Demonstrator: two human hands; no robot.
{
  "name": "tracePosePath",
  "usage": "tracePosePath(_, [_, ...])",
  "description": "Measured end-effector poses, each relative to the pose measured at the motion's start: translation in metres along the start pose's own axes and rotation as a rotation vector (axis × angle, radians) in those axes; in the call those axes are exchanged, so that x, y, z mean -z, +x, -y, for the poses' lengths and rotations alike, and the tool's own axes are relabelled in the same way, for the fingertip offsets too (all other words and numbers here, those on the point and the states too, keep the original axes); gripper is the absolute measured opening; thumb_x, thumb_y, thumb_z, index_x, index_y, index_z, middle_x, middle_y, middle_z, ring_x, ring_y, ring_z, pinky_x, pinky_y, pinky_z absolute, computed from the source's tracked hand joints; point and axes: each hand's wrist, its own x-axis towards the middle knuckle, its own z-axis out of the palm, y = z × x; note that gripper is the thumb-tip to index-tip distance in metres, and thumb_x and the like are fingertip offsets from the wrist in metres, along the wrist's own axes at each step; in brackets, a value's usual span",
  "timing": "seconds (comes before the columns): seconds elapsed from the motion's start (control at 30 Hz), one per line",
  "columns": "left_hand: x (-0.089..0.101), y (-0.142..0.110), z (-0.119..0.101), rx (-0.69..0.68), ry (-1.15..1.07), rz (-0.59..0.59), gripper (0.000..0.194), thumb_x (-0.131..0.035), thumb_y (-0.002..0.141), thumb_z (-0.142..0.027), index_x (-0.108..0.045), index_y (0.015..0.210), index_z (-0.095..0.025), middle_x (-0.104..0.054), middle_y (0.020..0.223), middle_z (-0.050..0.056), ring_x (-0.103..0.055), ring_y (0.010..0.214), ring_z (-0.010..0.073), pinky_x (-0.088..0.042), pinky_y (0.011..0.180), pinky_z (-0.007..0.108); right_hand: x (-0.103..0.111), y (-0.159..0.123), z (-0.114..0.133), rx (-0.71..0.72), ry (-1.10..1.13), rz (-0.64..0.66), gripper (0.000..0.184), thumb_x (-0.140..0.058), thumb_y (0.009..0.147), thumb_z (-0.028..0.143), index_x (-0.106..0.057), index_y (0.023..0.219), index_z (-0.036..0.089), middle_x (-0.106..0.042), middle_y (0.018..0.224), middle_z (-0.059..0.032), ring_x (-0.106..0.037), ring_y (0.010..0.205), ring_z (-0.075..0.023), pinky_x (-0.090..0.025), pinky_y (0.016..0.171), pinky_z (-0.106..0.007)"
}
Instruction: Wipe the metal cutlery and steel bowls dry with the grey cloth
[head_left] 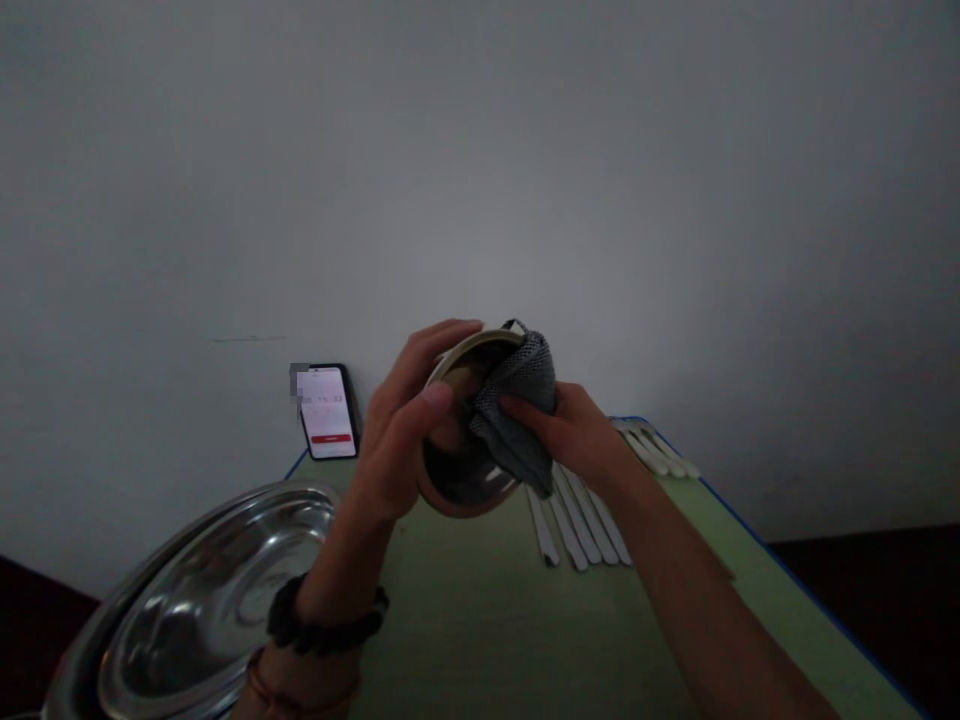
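Beads (322,620) circle the left wrist, beside shiny metal basins (225,600) at the near left of the green table (480,630). Above the tabletop, the left hand (397,420) grasps a tilted bowl (465,490), its thumb over the rim, while the right hand (585,430) clutches a grey cloth (517,410) against the bowl. Beyond lie two groups of cutlery (589,530), then a lit phone (328,412) propped near the pale wall (480,180).

Looks like a home: bare wall (480,150) behind the fingers (435,396), green table (465,620) under them, big shiny bowl (202,610) to their left, eating tools (589,525) to their right.
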Motion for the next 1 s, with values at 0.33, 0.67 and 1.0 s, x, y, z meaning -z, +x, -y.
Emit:
tracePosePath(0.33, [-0.022,-0.016,0.018,-0.182,0.092,-0.132,0.047,-0.052,0.077,-0.023,-0.056,0.123,-0.024,-0.061,0.123,0.003,-0.053,0.114,0.0300,-0.040,0.100,0.044,0.005,-0.002,0.012,0.044,-0.366,-0.369,0.044,-0.052,0.076,0.056,-0.065,0.067,0.015,-0.065,0.062,-0.0066,-0.059,0.059,-0.0178,-0.037,0.049,-0.026])
tracePosePath(0.67, [-0.019,-0.005,0.026,-0.359,0.143,-0.476,0.049,-0.058,0.076,-0.034,-0.050,0.124,-0.029,-0.051,0.126,0.002,-0.046,0.118,0.0259,-0.033,0.104,0.042,-0.027,-0.003,0.000,-0.199,0.254,0.050,0.040,-0.058,0.073,0.051,-0.069,0.087,0.015,-0.071,0.088,-0.0077,-0.065,0.078,-0.0192,-0.050,0.069,-0.029])
tracePosePath(1.0, [-0.014,-0.003,0.011,0.083,-0.150,-0.016,0.053,-0.057,0.074,-0.021,-0.051,0.126,-0.021,-0.060,0.122,0.004,-0.048,0.120,0.0285,-0.032,0.106,0.043,0.012,0.000,0.007,0.005,-0.302,-0.157,0.034,-0.053,0.077,0.044,-0.064,0.071,0.012,-0.066,0.069,-0.0077,-0.062,0.068,-0.0213,-0.042,0.056,-0.028])
